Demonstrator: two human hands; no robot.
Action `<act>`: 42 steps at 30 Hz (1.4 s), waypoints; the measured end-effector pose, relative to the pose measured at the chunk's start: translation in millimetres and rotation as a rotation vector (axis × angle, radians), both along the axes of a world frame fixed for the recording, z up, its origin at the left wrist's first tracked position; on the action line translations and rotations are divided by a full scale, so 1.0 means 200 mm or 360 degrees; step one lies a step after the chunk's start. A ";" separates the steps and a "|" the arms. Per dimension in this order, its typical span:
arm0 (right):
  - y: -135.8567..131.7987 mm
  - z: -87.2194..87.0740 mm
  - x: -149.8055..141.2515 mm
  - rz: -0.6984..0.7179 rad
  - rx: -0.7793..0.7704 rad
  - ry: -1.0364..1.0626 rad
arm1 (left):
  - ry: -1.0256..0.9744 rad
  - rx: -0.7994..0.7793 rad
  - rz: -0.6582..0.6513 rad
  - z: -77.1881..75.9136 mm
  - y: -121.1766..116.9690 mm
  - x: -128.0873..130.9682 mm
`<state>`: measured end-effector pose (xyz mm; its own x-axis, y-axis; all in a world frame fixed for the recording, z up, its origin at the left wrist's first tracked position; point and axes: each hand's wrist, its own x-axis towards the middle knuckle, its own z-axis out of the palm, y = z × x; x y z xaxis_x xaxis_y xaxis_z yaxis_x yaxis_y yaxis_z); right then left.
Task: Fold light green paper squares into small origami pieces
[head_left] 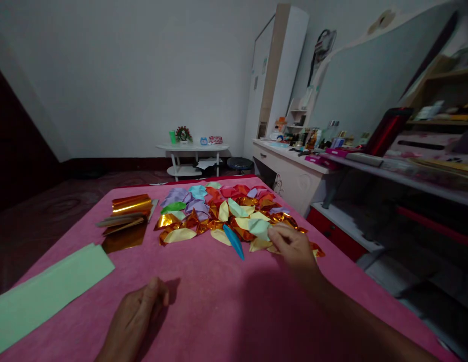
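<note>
The pale green folded paper piece (pixel 259 229) lies at the right side of the colourful paper pile, just left of the right hand (pixel 294 246), its long axis running roughly crosswise towards those fingertips. It looks leaf-shaped, matt and lightly creased. The right thumb and fingers appear closed on its near-right end. The left hand (pixel 138 314), farther off and nearer the wearer, rests half-curled on the pink desk (pixel 204 306); whether its fingertips meet, I cannot tell. A blue folded paper strip (pixel 234 242) slants just left of the green piece.

Pink cloth (pixel 204 306), mint paper (pixel 258 228); shiny gold foil (pixel 132 204)
</note>
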<state>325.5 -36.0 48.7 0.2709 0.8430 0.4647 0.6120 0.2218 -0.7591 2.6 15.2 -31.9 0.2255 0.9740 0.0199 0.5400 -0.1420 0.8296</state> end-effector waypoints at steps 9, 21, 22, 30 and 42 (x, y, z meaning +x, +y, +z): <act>0.56 0.02 0.24 -0.0212 -0.0053 -0.0427 | 0.0012 -0.0035 -0.0043 0.04 -0.02 0.04; 0.82 0.17 0.02 -0.0314 0.0166 -0.0571 | -0.0021 0.0011 -0.0080 0.05 -0.02 0.04; 0.77 0.18 -0.07 -0.0263 0.0200 -0.0560 | -0.0024 0.0004 -0.0089 0.05 -0.02 0.04; 0.36 -0.12 -0.81 0.0751 0.0016 -0.0050 | -0.0155 0.0104 -0.0048 0.04 -0.01 0.05; 0.42 -0.44 -0.85 0.0919 -0.0376 -0.0050 | 0.0996 0.0581 0.0569 0.08 0.25 -0.47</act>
